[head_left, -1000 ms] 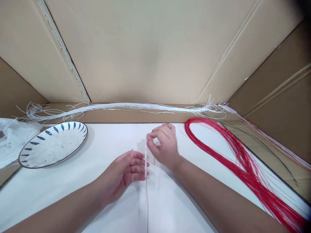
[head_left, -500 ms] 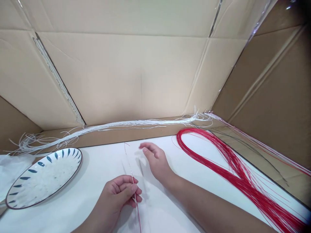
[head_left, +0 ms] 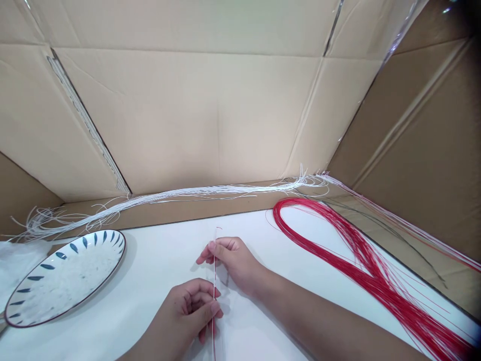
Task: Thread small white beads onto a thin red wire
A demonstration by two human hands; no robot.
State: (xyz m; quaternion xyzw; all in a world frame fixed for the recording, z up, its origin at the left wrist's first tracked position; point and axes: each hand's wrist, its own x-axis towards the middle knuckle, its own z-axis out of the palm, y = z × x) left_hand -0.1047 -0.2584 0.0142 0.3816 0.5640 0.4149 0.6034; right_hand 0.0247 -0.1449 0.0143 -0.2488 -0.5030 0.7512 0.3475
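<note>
Though thin, red-white strands (head_left: 214, 275) in narrow pinches, left hand (head_left: 191, 307) and right hand (head_left: 232, 256).

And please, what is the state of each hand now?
Left hand: closed, pinching thin red and white strands.
Right hand: closed, pinching the same strands farther up.

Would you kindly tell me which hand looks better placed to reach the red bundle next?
Probably the right hand: the red bundle lies on its side of the white table, while the left hand is farther off. Both hands seem to pinch thin strands, so neither looks free.
</note>
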